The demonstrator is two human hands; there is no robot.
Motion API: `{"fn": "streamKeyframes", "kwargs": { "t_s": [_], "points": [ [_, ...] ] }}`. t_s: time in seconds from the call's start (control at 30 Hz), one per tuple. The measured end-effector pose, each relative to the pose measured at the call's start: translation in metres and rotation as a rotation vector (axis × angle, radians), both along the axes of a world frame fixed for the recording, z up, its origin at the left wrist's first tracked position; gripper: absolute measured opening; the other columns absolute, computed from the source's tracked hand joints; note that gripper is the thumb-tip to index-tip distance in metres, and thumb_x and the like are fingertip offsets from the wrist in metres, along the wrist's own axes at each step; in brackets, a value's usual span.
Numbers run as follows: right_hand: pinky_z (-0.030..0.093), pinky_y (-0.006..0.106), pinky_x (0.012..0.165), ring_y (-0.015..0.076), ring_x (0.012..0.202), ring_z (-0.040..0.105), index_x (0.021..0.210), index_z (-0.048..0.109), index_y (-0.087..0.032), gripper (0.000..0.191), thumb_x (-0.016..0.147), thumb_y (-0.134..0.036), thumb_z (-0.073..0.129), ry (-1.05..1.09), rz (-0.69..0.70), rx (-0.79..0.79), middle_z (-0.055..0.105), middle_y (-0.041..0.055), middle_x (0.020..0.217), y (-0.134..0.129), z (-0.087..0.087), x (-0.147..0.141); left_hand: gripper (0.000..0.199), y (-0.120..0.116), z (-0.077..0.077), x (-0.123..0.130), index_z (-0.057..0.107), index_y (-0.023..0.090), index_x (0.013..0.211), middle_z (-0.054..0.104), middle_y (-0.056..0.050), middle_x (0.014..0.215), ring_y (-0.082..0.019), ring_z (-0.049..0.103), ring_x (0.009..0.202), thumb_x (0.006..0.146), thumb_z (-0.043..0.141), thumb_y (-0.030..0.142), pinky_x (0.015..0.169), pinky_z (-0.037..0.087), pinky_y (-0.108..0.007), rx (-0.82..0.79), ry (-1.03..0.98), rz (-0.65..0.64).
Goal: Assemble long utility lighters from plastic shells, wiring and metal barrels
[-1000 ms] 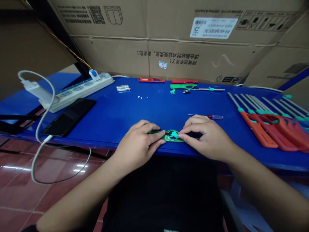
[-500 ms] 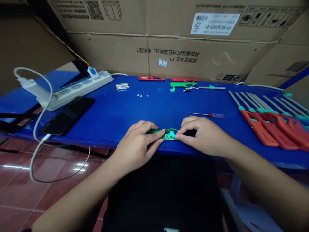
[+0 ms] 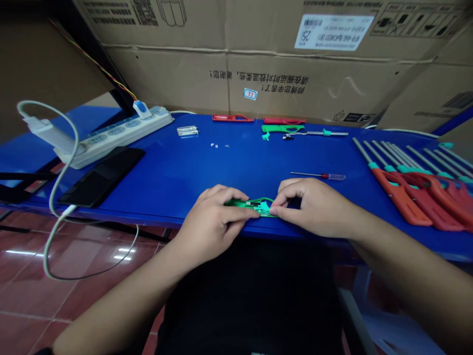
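Near the front edge of the table lies an open green lighter shell half (image 3: 240,202), with a teal trigger (image 3: 263,207) and a small black-and-white part inside. My left hand (image 3: 218,217) grips the shell's left part, its fingers laid across the shell and the index tip by the trigger. At the other end, thumb and forefinger of my right hand (image 3: 306,204) pinch the shell's right end, close against the trigger. My fingertips hide part of both ends. Beyond my right hand lies a screwdriver (image 3: 325,176) with a clear red handle.
At the back are red shell halves (image 3: 232,118), a green shell half (image 3: 283,128), a metal lighter tube (image 3: 328,133), clear cylinders (image 3: 187,131) and tiny white parts (image 3: 214,145). Several orange-red lighters (image 3: 406,197) lie right; a phone (image 3: 103,176) and power strip (image 3: 121,133) left. Cardboard (image 3: 185,74) stands behind.
My left fingers have slid slightly right along the shell, nearer the trigger. The right hand keeps its pinch at the right end. The whole view has shifted slightly.
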State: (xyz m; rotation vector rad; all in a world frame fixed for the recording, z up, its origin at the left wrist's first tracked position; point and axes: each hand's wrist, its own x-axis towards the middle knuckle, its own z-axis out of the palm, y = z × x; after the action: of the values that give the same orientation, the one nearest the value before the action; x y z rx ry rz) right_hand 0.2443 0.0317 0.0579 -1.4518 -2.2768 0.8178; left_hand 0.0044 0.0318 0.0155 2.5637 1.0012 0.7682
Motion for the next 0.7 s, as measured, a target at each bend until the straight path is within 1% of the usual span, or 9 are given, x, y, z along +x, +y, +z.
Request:
{"fn": "streamKeyframes", "kwargs": {
  "t_s": [0.13, 0.23, 0.37, 0.5, 0.7],
  "points": [
    [0.044, 0.028, 0.064, 0.0128, 0.07, 0.06, 0.073, 0.075, -0.023, 0.013, 0.082, -0.023, 0.066, -0.076, 0.007, -0.004, 0.068, -0.0013, 0.079, 0.0, 0.006, -0.004, 0.028, -0.001, 0.004, 0.0, 0.077, 0.035, 0.107, 0.066, -0.002, 0.114, -0.021, 0.058, 0.102, 0.093, 0.061, 0.016, 0.088, 0.044, -0.04, -0.068, 0.034, 0.0],
    [0.042, 0.031, 0.068, 0.0151, 0.073, 0.059, 0.068, 0.072, -0.023, 0.016, 0.083, -0.021, 0.065, -0.177, 0.04, 0.076, 0.066, -0.001, 0.073, -0.001, 0.009, -0.005, 0.029, -0.001, 0.005, 0.0, 0.076, 0.037, 0.109, 0.065, -0.001, 0.113, -0.019, 0.057, 0.101, 0.093, 0.062, 0.017, 0.088, 0.043, -0.039, -0.097, 0.042, -0.002],
    [0.04, 0.034, 0.073, 0.0161, 0.073, 0.055, 0.064, 0.068, -0.022, 0.021, 0.085, -0.019, 0.064, -0.25, 0.091, 0.168, 0.064, -0.0006, 0.071, -0.003, 0.01, -0.007, 0.029, -0.001, 0.005, 0.0, 0.076, 0.037, 0.109, 0.066, 0.0, 0.112, -0.019, 0.057, 0.099, 0.093, 0.062, 0.017, 0.086, 0.043, -0.038, -0.087, 0.026, -0.012],
    [0.038, 0.037, 0.078, 0.0168, 0.073, 0.054, 0.067, 0.069, -0.021, 0.022, 0.087, -0.018, 0.062, -0.307, 0.134, 0.231, 0.063, 0.0004, 0.071, -0.006, 0.011, -0.011, 0.027, 0.0, 0.004, 0.0, 0.078, 0.035, 0.104, 0.068, 0.0, 0.108, -0.019, 0.058, 0.097, 0.092, 0.062, 0.016, 0.084, 0.044, -0.038, -0.076, 0.0, -0.023],
    [0.036, 0.037, 0.077, 0.019, 0.077, 0.053, 0.068, 0.069, -0.019, 0.021, 0.087, -0.016, 0.06, -0.394, 0.183, 0.29, 0.063, 0.003, 0.072, -0.01, 0.014, -0.015, 0.029, -0.002, 0.003, 0.0, 0.077, 0.036, 0.107, 0.069, 0.0, 0.113, -0.02, 0.058, 0.098, 0.093, 0.061, 0.016, 0.084, 0.045, -0.039, -0.021, -0.003, -0.033]
  ]
}}
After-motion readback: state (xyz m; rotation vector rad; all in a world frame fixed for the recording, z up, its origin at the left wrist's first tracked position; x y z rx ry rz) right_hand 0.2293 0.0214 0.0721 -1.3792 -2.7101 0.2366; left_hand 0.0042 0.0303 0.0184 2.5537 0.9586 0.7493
